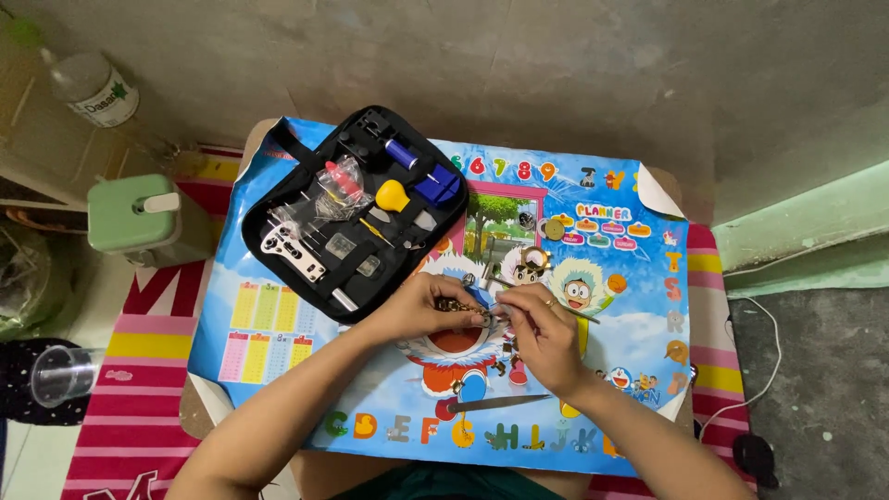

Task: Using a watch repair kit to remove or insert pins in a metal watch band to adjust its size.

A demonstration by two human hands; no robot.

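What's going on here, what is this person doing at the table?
A person sits at a small table covered with a colourful cartoon poster. The left hand pinches a small metal band-like piece, and the right hand works at it with a thin tool. An open black tool kit lies to the upper left, tweezers lie near the front edge, and small round metal parts rest further back.

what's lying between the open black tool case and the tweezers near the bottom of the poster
In the head view, the person's left hand and right hand lie between the tool case and tweezers, pinching a small metal piece.
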